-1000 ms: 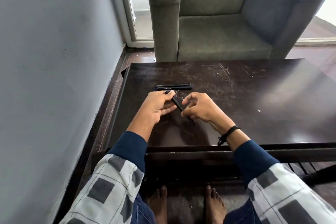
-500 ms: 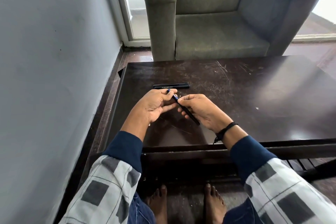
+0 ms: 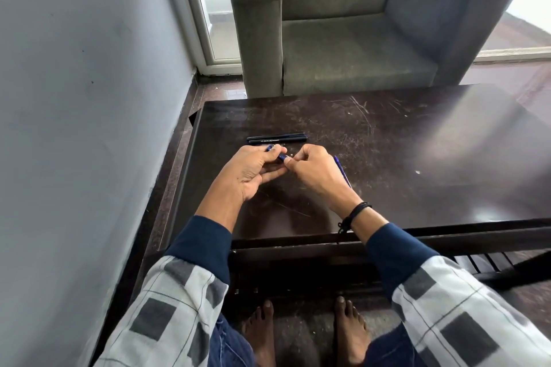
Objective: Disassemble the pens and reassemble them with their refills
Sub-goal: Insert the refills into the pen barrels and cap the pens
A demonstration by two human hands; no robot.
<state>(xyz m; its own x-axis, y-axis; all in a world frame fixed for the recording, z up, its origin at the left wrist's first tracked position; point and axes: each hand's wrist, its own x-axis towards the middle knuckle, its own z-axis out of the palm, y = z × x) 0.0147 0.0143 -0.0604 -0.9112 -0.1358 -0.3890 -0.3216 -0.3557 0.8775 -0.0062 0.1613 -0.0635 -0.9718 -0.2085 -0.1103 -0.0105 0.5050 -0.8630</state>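
Two hands work a blue pen piece (image 3: 280, 157) just on the person's side of two black pens (image 3: 277, 138).

The left hand (image 3: 253, 171) curls its fingers round the short blue pen piece. The right hand (image 3: 316, 171) pinches its end between thumb and forefinger, so the two hands meet fingertip to fingertip. The black pens lie side by side on the dark table (image 3: 417, 143). Down and to the right of those pens, a thin blue rod (image 3: 342, 171) shows past the right hand; whether that hand holds it cannot be told.
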